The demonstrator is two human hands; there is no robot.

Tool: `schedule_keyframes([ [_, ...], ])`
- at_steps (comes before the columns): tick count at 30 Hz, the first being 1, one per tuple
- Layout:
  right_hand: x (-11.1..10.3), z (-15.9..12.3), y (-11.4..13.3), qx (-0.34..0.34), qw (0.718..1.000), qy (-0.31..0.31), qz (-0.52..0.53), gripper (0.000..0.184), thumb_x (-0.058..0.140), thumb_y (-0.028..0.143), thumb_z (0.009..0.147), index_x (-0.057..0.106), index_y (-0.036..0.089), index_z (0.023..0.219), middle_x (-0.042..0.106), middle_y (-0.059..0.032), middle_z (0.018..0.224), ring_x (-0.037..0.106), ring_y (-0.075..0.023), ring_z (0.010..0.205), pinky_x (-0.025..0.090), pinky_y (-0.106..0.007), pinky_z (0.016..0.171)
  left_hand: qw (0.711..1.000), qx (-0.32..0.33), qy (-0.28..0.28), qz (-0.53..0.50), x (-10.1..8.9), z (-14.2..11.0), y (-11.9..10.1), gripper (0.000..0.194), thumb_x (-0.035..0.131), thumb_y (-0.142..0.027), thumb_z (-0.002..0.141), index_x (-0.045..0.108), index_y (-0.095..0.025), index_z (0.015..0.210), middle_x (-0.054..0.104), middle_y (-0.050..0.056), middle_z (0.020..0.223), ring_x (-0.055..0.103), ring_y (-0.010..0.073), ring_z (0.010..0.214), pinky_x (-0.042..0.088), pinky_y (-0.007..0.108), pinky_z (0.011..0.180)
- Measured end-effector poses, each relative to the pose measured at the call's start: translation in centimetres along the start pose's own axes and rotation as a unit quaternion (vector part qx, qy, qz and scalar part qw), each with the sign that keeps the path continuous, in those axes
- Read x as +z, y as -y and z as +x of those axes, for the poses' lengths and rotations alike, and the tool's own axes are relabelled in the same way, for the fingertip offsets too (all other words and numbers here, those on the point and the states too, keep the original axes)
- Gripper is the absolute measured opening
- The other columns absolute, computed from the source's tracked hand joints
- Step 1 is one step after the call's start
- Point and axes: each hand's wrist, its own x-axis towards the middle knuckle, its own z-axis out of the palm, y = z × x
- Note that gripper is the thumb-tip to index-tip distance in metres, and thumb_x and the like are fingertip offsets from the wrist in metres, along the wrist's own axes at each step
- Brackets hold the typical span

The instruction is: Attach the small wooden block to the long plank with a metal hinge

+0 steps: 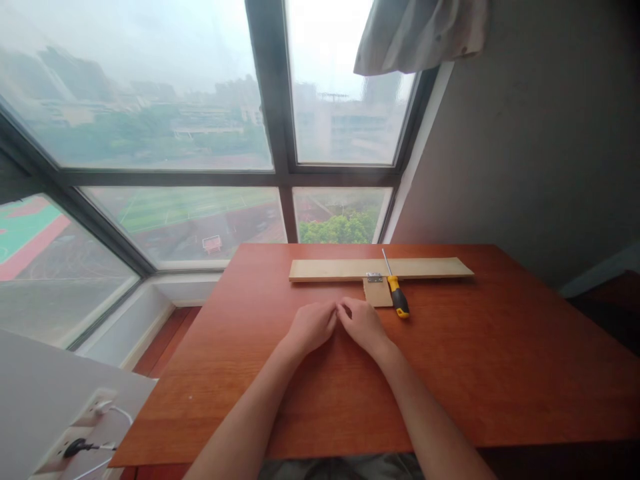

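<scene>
My left hand [311, 327] and my right hand [364, 325] rest on the reddish-brown table [500, 360], fingertips meeting in the middle. Both have their fingers curled and pressed together; anything between the fingertips is too small to make out. Just beyond my right hand lies a small wooden piece [377, 292] joined by a metal hinge [374, 277] to a long pale wooden board [325, 269] that runs left to right. A screwdriver [396, 291] with a yellow and black handle lies across the board's edge, its handle closest to my right hand.
A large window [200, 133] with dark frames stands beyond the table's far edge. A grey wall [540, 133] rises on the right. At the lower left a white surface carries a power socket [93, 417] with plugged cables.
</scene>
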Motion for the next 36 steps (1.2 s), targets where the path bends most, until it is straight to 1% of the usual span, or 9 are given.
schedule_keyframes([
  [5, -1.0, 0.2, -0.6, 0.058, 0.995, -0.083, -0.017, 0.027, 0.042, 0.030, 0.095, 0.064, 0.023, 0.080, 0.068, -0.0031, 0.075, 0.057, -0.0172, 0.068, 0.032, -0.028, 0.061, 1.000, -0.026, -0.006, 0.009, 0.2, 0.1, -0.2, 0.026, 0.037, -0.032, 0.097, 0.059, -0.021, 0.090, 0.070, 0.007, 0.087, 0.067, 0.0225, 0.080, 0.046, 0.030, 0.070],
  [7, -1.7, 0.4, -1.4, 0.079, 0.989, -0.125, -0.027, 0.029, 0.040, 0.030, 0.096, 0.065, 0.022, 0.085, 0.068, -0.0047, 0.079, 0.057, -0.0192, 0.074, 0.034, -0.029, 0.067, 0.999, -0.036, -0.031, -0.005, 0.2, 0.2, -0.3, 0.025, 0.036, -0.031, 0.097, 0.059, -0.022, 0.090, 0.069, 0.007, 0.089, 0.065, 0.0218, 0.083, 0.046, 0.030, 0.072],
  [11, -3.4, 0.6, -4.0, 0.104, 0.973, -0.200, -0.050, 0.027, 0.042, 0.028, 0.093, 0.066, 0.017, 0.100, 0.067, -0.0128, 0.106, 0.052, -0.0258, 0.099, 0.036, -0.034, 0.087, 0.990, -0.041, -0.136, -0.017, 0.0, 1.0, -0.8, 0.021, 0.039, -0.026, 0.096, 0.058, -0.021, 0.103, 0.064, 0.009, 0.107, 0.058, 0.0228, 0.102, 0.046, 0.034, 0.089],
  [15, -4.4, 0.6, -6.4, 0.164, 0.945, -0.264, -0.105, 0.028, 0.051, 0.027, 0.087, 0.064, 0.016, 0.110, 0.063, -0.0150, 0.111, 0.050, -0.0288, 0.101, 0.036, -0.037, 0.086, 0.983, -0.033, -0.179, 0.020, -0.4, 3.0, -1.3, 0.036, 0.047, -0.026, 0.092, 0.052, -0.022, 0.127, 0.053, 0.012, 0.132, 0.047, 0.0269, 0.123, 0.037, 0.042, 0.105],
  [19, -4.0, 0.6, -7.1, 0.219, 0.945, -0.217, -0.107, 0.035, 0.055, 0.028, 0.086, 0.060, 0.018, 0.118, 0.059, -0.0152, 0.118, 0.051, -0.0298, 0.105, 0.037, -0.037, 0.083, 0.982, -0.028, -0.174, 0.065, -0.2, 5.9, -1.6, 0.051, 0.052, -0.031, 0.091, 0.044, -0.024, 0.140, 0.045, 0.014, 0.145, 0.032, 0.0336, 0.139, 0.020, 0.055, 0.114],
  [24, -3.1, 0.6, -7.1, 0.244, 0.951, -0.174, -0.081, 0.041, 0.052, 0.024, 0.086, 0.055, 0.017, 0.127, 0.060, -0.0182, 0.115, 0.055, -0.0309, 0.103, 0.039, -0.037, 0.077, 0.986, -0.012, -0.149, 0.071, 1.4, 7.8, -1.3, 0.051, 0.046, -0.038, 0.093, 0.043, -0.024, 0.143, 0.041, 0.012, 0.151, 0.026, 0.0352, 0.143, 0.017, 0.058, 0.115],
  [29, -3.0, 0.9, -7.2, 0.229, 0.954, -0.193, -0.026, 0.040, 0.044, 0.020, 0.086, 0.057, 0.013, 0.124, 0.062, -0.0206, 0.114, 0.058, -0.0320, 0.102, 0.042, -0.040, 0.081, 0.988, -0.021, -0.139, 0.070, 2.2, 7.2, -0.6, 0.048, 0.039, -0.039, 0.096, 0.043, -0.028, 0.143, 0.040, 0.009, 0.154, 0.029, 0.0332, 0.142, 0.018, 0.055, 0.116],
  [33, -3.1, 1.3, -7.0, 0.185, 0.953, -0.232, 0.053, 0.044, 0.039, 0.028, 0.089, 0.055, 0.012, 0.127, 0.061, -0.0189, 0.125, 0.055, -0.0287, 0.116, 0.042, -0.039, 0.097, 0.988, -0.015, -0.137, 0.076, 2.0, 6.0, 0.1, 0.049, 0.039, -0.040, 0.096, 0.042, -0.029, 0.144, 0.039, 0.008, 0.154, 0.031, 0.0335, 0.142, 0.019, 0.056, 0.115],
  [36, -3.0, 1.4, -6.5, 0.154, 0.953, -0.236, 0.108, 0.047, 0.038, 0.034, 0.090, 0.056, 0.011, 0.128, 0.064, -0.0166, 0.124, 0.060, -0.0242, 0.112, 0.044, -0.035, 0.098, 0.988, -0.012, -0.131, 0.079, 1.7, 4.6, 0.9, 0.049, 0.038, -0.041, 0.097, 0.042, -0.029, 0.144, 0.039, 0.007, 0.154, 0.030, 0.0336, 0.142, 0.019, 0.057, 0.115],
])
